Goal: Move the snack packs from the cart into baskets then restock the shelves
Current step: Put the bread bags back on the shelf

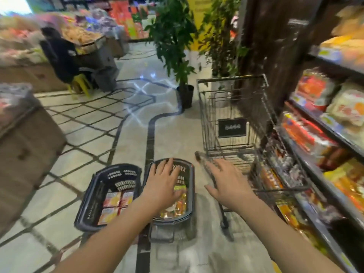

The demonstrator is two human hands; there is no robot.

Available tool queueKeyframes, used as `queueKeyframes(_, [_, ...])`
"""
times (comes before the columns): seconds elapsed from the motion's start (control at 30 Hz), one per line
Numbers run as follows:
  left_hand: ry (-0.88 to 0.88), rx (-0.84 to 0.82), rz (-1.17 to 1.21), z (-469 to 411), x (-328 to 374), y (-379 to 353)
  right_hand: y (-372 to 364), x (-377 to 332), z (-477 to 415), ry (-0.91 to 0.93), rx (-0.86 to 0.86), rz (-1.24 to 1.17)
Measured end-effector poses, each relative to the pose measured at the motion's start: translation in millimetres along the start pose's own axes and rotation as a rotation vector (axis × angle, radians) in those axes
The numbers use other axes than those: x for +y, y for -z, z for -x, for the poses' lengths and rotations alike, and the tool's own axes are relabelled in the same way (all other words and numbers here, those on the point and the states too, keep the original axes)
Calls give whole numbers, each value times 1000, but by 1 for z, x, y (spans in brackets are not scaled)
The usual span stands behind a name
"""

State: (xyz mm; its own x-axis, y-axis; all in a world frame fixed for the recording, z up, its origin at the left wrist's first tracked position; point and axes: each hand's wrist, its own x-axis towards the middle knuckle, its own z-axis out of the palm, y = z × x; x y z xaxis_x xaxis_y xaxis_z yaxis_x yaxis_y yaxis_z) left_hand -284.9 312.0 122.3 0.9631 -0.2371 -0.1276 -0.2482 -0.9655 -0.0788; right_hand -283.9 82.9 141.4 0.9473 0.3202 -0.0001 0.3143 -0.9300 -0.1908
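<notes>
Grocery shop: shelves of packaged snacks, a wire cart, baskets on the aisle floor.

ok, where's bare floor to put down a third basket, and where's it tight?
Free: the tiled floor left of the left basket, up to the brown counter; also the floor ahead of both baskets, toward the potted plant. Tight: the two baskets sit side by side, the right basket is close to the cart, and the cart hugs the shelves.

Leafy plant in a black pot on the tiled floor, yellow stool beside a grey display stand, dark wooden pillar
</notes>
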Motion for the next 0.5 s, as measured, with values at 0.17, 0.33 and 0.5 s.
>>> queueKeyframes(0.17, [119, -74, 44, 8, -72, -29, -24, -49, -51, 64, -123, 40])
queueKeyframes(0.33, [183, -128, 95, -6, -122, -60, -52, -76, -100, 120, -210, 80])
queueKeyframes(0.5, [239, -186, 150, -33, -152, -81, -77, -83, -149, 164, -301, 102])
